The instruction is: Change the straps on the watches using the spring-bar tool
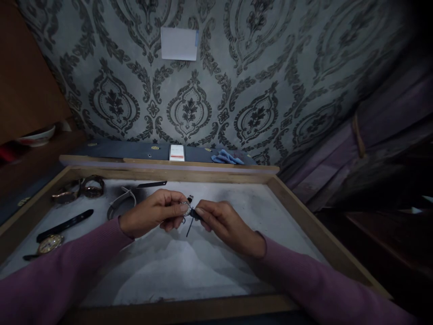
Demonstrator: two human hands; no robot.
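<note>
1. A shallow tray (304,215) with raised wooden sides and a whitish, smudged base carries the things.
2. Two watches (94,192) with metal-looking bands lie next to each other in its far left corner.
3. Nearer along the left side lies a gold-rimmed watch (50,243) with a black strap, stretched out.
4. A pale, curved band (119,198) rests right of these.
5. Beyond it, toward the far wall, lies a narrow dark strip (152,184).

Held watch (186,208) between hands (152,214) (230,225) over tray (304,216); other watches (50,244) left; cloth (226,157) behind tray
</note>
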